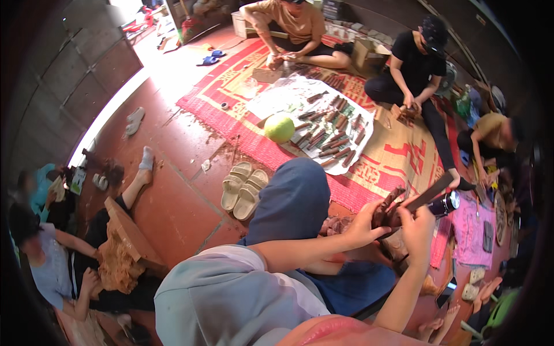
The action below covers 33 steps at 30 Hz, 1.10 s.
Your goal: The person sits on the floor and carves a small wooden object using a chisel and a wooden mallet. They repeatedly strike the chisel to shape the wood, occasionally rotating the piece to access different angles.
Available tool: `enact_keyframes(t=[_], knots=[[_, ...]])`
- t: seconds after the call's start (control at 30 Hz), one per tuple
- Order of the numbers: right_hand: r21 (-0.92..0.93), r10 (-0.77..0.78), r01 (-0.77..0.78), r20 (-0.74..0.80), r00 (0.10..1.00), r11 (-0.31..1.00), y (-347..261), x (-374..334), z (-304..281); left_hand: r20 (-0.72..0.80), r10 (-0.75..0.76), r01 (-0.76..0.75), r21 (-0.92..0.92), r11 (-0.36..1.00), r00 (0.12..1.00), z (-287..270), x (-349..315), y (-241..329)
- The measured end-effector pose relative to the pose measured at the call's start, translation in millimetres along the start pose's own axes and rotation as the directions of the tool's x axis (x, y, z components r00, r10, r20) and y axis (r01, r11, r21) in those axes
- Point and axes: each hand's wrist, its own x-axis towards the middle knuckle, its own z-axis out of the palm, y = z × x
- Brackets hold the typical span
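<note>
My left hand (365, 226) is closed around a dark brown carved piece (385, 209), which looks like wood. Beside it, my right hand (418, 228) pinches a long flat dark strip (430, 192) that slants up to the right. Whether the strip is a blade or a file I cannot make out. The strip's lower end meets the carved piece between my hands. A dark cylinder with a silvery end (446, 204), like a can, shows just behind my right hand. Reddish-brown lumps (336, 225) lie below my left hand, partly hidden by it.
On a red and yellow mat (231, 78), a white sheet (271, 98) bears several dark sticks (337, 124) and a green round fruit (279, 127). Beige sandals (244, 189) lie near my knee. Several people sit around, one with a big wooden block (130, 236) at left. A pink cloth (474, 233) lies right.
</note>
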Motion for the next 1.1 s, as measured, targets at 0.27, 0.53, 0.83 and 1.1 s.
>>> enact_keyframes(t=[0.27,0.53,0.83,1.1], knots=[[-0.025,-0.084,0.084,0.001,0.997,0.996,23.6,7.2,-15.5,0.022,-0.016,0.015,0.024,1.000,1.000,-3.4,1.7,5.8],[0.569,0.363,-0.169,-0.248,0.898,0.805,150.4,-49.5,-20.2,0.008,0.329,-0.309,0.364,0.879,0.944,-9.0,1.7,39.5],[0.821,0.710,-0.289,-0.186,0.680,0.492,259.8,-163.2,89.2,-0.013,0.213,-0.204,0.241,0.949,0.977,-11.4,0.8,47.0],[0.727,0.671,-0.325,-0.247,0.699,0.605,245.6,-153.1,85.5,0.363,0.428,-0.562,0.531,0.635,0.827,17.5,24.2,97.7]])
